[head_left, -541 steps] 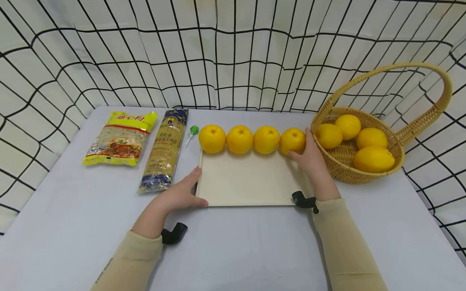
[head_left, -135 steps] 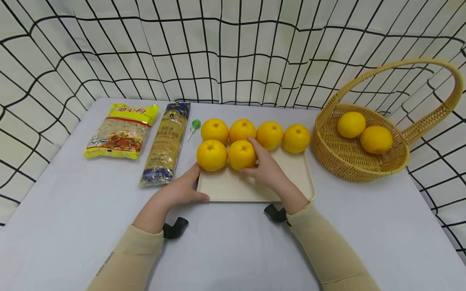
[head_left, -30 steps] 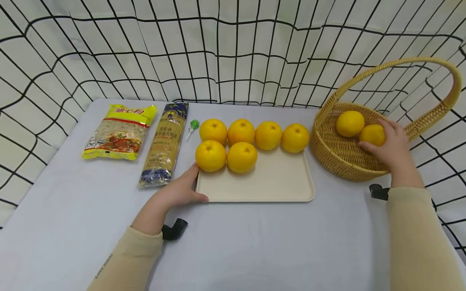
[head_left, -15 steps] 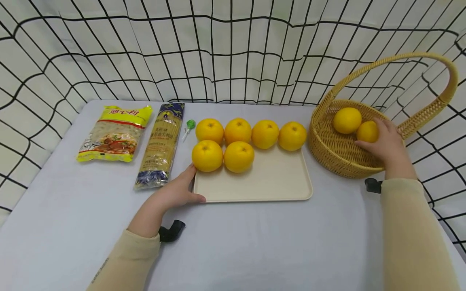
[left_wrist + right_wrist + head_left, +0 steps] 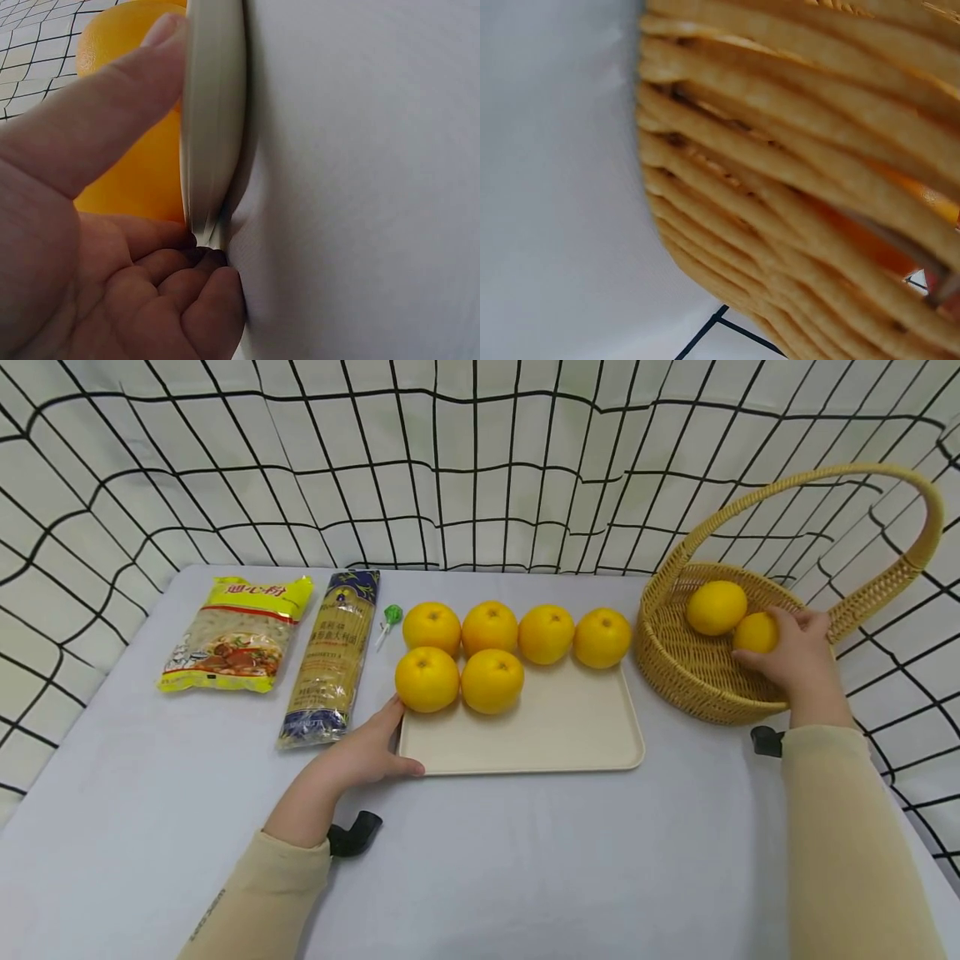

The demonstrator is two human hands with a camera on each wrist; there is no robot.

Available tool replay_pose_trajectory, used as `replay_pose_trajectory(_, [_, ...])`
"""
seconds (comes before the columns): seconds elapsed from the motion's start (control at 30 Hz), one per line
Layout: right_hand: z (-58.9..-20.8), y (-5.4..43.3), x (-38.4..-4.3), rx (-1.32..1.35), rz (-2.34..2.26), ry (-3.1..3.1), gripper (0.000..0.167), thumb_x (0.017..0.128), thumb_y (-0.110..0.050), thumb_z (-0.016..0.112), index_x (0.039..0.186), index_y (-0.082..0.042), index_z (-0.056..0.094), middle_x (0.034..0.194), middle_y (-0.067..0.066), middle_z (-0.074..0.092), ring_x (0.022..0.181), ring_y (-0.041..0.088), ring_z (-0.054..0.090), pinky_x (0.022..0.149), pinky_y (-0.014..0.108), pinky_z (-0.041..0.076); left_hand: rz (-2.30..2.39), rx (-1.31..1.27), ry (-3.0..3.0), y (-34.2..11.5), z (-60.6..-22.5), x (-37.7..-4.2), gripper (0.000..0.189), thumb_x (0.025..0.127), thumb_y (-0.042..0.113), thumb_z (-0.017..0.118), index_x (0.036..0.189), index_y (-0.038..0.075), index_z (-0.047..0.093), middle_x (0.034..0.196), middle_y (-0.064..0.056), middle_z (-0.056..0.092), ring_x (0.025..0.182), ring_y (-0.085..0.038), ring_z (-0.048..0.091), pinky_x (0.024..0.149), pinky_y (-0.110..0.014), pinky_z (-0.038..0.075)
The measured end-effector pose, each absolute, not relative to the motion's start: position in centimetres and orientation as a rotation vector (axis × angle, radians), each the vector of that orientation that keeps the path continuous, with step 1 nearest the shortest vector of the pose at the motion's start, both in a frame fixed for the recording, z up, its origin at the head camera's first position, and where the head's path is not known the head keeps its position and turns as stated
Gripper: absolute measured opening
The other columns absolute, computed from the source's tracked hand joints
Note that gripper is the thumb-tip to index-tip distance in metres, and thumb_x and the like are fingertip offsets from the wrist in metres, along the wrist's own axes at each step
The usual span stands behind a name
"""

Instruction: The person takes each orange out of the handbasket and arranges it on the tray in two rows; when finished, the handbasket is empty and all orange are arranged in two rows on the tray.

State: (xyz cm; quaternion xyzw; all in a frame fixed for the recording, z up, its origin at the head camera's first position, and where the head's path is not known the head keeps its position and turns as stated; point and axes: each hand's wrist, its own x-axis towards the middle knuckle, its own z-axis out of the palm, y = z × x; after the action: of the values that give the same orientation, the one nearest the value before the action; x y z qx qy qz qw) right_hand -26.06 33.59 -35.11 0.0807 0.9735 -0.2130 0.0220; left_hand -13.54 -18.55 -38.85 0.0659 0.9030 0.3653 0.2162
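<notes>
In the head view, my left hand [image 5: 360,756] grips the near left corner of a cream rectangular tray [image 5: 562,727]. The left wrist view has the thumb [image 5: 112,105] against the tray's rim and the other fingers curled by its corner. Several oranges stand at the tray: a back row [image 5: 491,628] along the far edge, and two in front, a left one [image 5: 427,680] and a right one [image 5: 492,682]. My right hand [image 5: 802,652] reaches into a wicker basket [image 5: 690,681], holding an orange [image 5: 756,633] partly hidden by its fingers. Another orange [image 5: 717,607] lies beside it.
Left of the tray lie a yellow-topped pasta bag [image 5: 236,635], a spaghetti pack [image 5: 332,660] and a green lollipop [image 5: 392,615]. The basket's tall handle [image 5: 926,527] arches above its right side. Black wire grid [image 5: 480,468] borders the white table.
Since the oldest frame, two oranges have gone from the basket to the tray's front row. My right hand has moved from the tray into the basket; the left has stayed on the tray.
</notes>
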Motion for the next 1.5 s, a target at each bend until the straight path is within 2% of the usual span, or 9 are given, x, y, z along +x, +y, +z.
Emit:
replay_pose_trajectory(0.13, [-35.0, 33.5, -26.0, 0.241, -0.637, 3.014, 0.093, 0.077, -0.059, 0.058, 0.147, -0.018, 0.012, 0.144, 0.030, 0.001, 0.112, 0.060, 0.027, 0.086, 0.071, 0.030, 1.019, 0.196, 2.506, -18.6, -39.1, -13.5, 0.108, 0.071, 0.026, 0.076, 0.146, 0.004, 0.001, 0.153, -0.016, 0.000, 0.140, -0.035, 0.006, 0.112, -0.053, 0.010])
replay_pose_trajectory(0.47, [-35.1, 33.4, -26.3, 0.131, -0.575, 3.050, 0.088, 0.080, -0.052, 0.058, 0.145, -0.011, 0.016, 0.143, 0.033, 0.014, 0.116, 0.055, 0.027, 0.087, 0.069, 0.028, 1.021, 0.171, 2.496, -18.6, -39.2, -13.3, 0.109, 0.070, 0.028, 0.077, 0.146, 0.005, 0.001, 0.153, -0.015, 0.000, 0.140, -0.035, 0.006, 0.112, -0.052, 0.011])
replay_pose_trajectory(0.6, [-35.0, 33.1, -26.6, 0.150, -0.674, 3.096, 0.092, 0.080, -0.047, 0.058, 0.146, -0.009, 0.007, 0.143, 0.033, 0.015, 0.118, 0.052, 0.027, 0.090, 0.067, 0.029, 1.012, 0.165, 2.508, -18.8, -39.1, -13.4, 0.109, 0.071, 0.028, 0.076, 0.146, 0.007, 0.000, 0.154, -0.014, -0.001, 0.140, -0.034, 0.006, 0.112, -0.052, 0.011])
replay_pose_trajectory(0.7, [-34.8, 33.1, -26.4, 0.203, -0.758, 3.102, 0.099, 0.080, -0.049, 0.058, 0.146, -0.011, -0.006, 0.145, 0.034, 0.007, 0.121, 0.052, 0.024, 0.095, 0.067, 0.026, 1.000, 0.156, 2.516, -18.8, -39.1, -13.5, 0.109, 0.071, 0.028, 0.076, 0.147, 0.007, 0.000, 0.154, -0.013, 0.000, 0.140, -0.034, 0.006, 0.112, -0.052, 0.011])
replay_pose_trajectory(0.8, [-34.7, 32.7, -25.8, 0.232, -0.811, 3.108, 0.100, 0.080, -0.050, 0.057, 0.146, -0.014, -0.009, 0.146, 0.031, 0.002, 0.124, 0.051, 0.021, 0.097, 0.067, 0.025, 1.008, 0.165, 2.512, -18.8, -38.9, -13.6, 0.108, 0.071, 0.027, 0.076, 0.146, 0.006, 0.001, 0.154, -0.013, 0.000, 0.140, -0.033, 0.006, 0.112, -0.052, 0.011])
replay_pose_trajectory(1.0, [-33.9, 31.1, -24.4, 0.219, -0.917, 3.147, 0.090, 0.080, -0.047, 0.057, 0.147, -0.022, 0.002, 0.145, 0.022, 0.008, 0.119, 0.045, 0.026, 0.095, 0.065, 0.028, 1.036, 0.191, 2.500, -18.6, -38.8, -13.7, 0.107, 0.072, 0.025, 0.075, 0.146, 0.004, 0.001, 0.154, -0.014, -0.001, 0.141, -0.033, 0.005, 0.113, -0.051, 0.010])
replay_pose_trajectory(1.23, [-32.8, 28.5, -22.5, 0.065, -1.126, 3.101, 0.085, 0.082, -0.037, 0.061, 0.143, -0.040, 0.002, 0.146, 0.008, -0.002, 0.119, 0.045, 0.027, 0.094, 0.067, 0.029, 1.012, 0.167, 2.494, -18.5, -39.0, -13.8, 0.109, 0.071, 0.027, 0.076, 0.146, 0.005, 0.001, 0.154, -0.014, 0.000, 0.140, -0.033, 0.006, 0.113, -0.051, 0.010])
replay_pose_trajectory(1.5, [-32.0, 25.8, -21.4, -0.055, -1.299, 3.065, 0.077, 0.081, -0.026, 0.063, 0.140, -0.040, 0.016, 0.146, 0.005, 0.008, 0.118, 0.037, 0.031, 0.093, 0.062, 0.034, 1.015, 0.164, 2.491, -18.6, -39.0, -13.7, 0.109, 0.071, 0.027, 0.076, 0.146, 0.005, 0.001, 0.154, -0.014, -0.001, 0.141, -0.033, 0.005, 0.113, -0.051, 0.010])
